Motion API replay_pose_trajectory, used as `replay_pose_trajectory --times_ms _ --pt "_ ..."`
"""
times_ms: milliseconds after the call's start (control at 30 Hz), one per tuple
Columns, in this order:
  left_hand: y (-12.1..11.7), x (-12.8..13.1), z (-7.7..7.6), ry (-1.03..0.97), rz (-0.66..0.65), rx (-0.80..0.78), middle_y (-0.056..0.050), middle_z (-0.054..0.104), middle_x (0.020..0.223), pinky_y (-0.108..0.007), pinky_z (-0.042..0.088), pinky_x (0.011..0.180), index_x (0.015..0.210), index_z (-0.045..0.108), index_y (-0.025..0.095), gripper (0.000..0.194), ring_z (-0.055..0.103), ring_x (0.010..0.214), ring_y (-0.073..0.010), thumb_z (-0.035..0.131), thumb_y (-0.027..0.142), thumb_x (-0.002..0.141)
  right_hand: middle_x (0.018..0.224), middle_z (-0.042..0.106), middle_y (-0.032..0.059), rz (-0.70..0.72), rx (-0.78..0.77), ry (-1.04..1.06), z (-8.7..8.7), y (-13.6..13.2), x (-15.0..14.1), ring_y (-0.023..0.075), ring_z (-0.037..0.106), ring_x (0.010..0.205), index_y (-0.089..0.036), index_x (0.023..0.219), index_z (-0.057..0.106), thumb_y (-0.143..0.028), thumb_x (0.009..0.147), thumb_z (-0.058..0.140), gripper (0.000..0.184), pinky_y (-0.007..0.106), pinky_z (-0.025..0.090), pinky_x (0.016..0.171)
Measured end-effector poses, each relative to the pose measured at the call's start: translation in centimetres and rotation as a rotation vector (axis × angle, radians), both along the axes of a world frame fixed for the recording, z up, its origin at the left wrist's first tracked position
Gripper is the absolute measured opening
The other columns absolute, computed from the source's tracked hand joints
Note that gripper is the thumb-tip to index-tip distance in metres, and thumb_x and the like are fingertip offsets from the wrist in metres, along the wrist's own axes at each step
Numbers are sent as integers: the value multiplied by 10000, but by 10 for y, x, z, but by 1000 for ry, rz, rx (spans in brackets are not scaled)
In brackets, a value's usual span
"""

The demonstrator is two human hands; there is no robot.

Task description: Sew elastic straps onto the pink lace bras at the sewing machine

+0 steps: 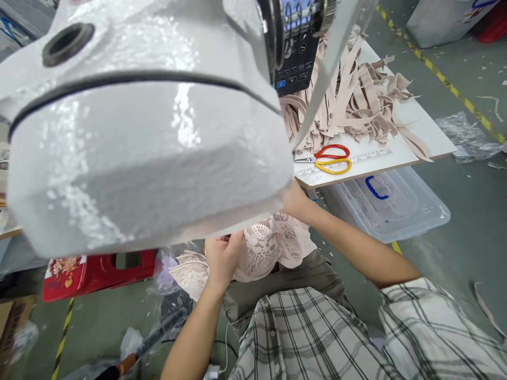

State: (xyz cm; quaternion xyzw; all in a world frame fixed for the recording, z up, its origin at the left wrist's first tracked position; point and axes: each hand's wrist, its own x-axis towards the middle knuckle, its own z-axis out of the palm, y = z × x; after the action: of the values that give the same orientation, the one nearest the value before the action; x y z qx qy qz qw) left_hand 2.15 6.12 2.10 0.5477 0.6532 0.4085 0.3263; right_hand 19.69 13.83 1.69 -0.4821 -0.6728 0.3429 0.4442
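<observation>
Grey workshop floor all round, and the pale pink lace bra is over the person's lap, below the sewing machine. Looks light and floppy, lace probably snags, so I'd grab the firmer cup edge. Left hand seems to be pinching its edge, fingers narrow; right hand's fingers are hidden, can't tell. Scissors lie by the table's near edge.

On the white table lie a heap of beige strips, a ruler and scissors with one red and one yellow handle. The grey-green floor carries crumpled plastic and striped tape.
</observation>
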Motion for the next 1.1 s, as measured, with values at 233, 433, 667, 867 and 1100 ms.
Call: replay_pose_trajectory --times_ms 233,433,667,867,1100 --pt "3 6 0 43 16 31 63 457 483 -205 380 451 621 520 205 248 421 440 -94 658 399 690 987 613 52 23 32 31 -2 2 3 188 577 889 -192 809 566 -123 752 555 91 303 466 761" --pt "2 10 1 144 -27 62 46 524 493 -239 485 570 634 546 211 247 534 490 -128 661 415 712 978 602 41 21 81 44 -7 3 6 174 555 878 -193 785 546 -107 742 571 99 283 437 750" --pt "10 -6 -8 135 -114 -50 -52 720 790 -341 544 810 835 664 187 322 685 811 -235 664 499 756 933 554 30 21 55 129 -6 2 5 151 521 799 -191 738 507 -131 743 567 85 277 395 670" --pt "-18 3 -14 -445 -466 -606 -115 744 840 -422 546 856 817 719 164 605 700 887 -305 630 755 720 884 545 21 11 -31 206 5 -14 14 135 479 737 -199 712 495 -195 776 579 106 275 392 663" --pt "-75 50 -81 -496 -743 -718 -73 624 560 -307 483 566 610 630 148 822 588 541 -190 477 955 620 799 639 2 89 -528 535 5 -60 53 132 616 702 -197 821 578 -333 792 692 180 243 465 595"
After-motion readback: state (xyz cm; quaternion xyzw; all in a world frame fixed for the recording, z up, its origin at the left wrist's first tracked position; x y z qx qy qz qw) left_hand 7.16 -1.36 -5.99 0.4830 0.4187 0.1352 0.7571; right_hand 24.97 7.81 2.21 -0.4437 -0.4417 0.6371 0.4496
